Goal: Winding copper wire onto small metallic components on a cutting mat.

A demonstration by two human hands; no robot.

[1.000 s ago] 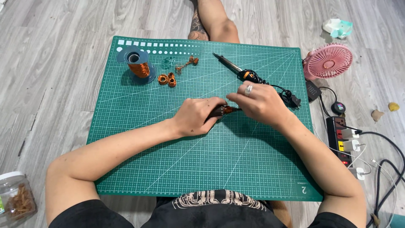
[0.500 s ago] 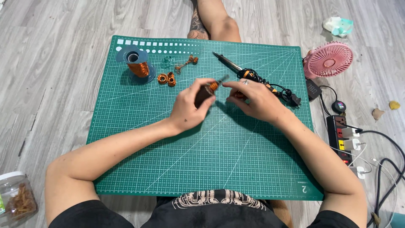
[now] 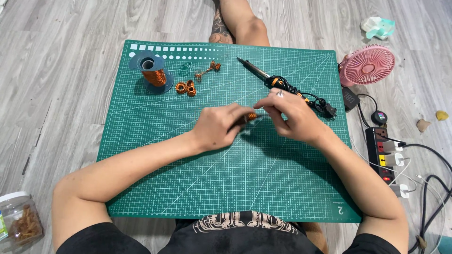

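Small copper coil [image 3: 251,116]: mostly covered by the left hand [image 3: 219,126] and right hand [image 3: 289,115]; only an orange tip shows between the fingers, shape unclear. Any wire running between the hands is too thin to make out. Plastic jar [image 3: 19,221], beyond the mat's [image 3: 226,188] near-left corner: cut off by the left edge. Cables [image 3: 431,188] past the mat's right edge: run out of frame at right and bottom. Tiny parts [image 3: 207,70] near the mat's far edge: too small to identify.

Wire spool [image 3: 153,71] on cutting mat [image 3: 197,188], fan [image 3: 369,64] right.
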